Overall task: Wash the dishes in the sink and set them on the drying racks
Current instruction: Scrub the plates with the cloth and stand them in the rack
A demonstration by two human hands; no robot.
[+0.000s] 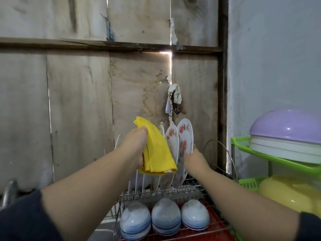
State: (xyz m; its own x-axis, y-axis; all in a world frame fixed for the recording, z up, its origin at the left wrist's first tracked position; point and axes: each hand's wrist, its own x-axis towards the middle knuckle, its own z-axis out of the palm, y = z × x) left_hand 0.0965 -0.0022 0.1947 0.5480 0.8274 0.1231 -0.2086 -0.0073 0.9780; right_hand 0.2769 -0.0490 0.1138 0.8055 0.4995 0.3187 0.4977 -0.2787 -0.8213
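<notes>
Left hand (134, 141): grip closed on a folded yellow cloth (157, 152). Wire rack (166, 191): flowered plates (172, 143) standing upright; three bowls (165, 217) upturned below. Right hand (195, 158): grip holding the rightmost plate (186, 136) by its edge. Green rack (278, 158): purple bowl (290, 126) upturned on top.

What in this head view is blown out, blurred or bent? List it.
Head view: daylight through the wall gap blows out white; glare spots sit on the purple basin; the faucet at lower left is blurred; the floral plate in the right hand stays fairly sharp; wide-angle distortion bows the edges.
</notes>
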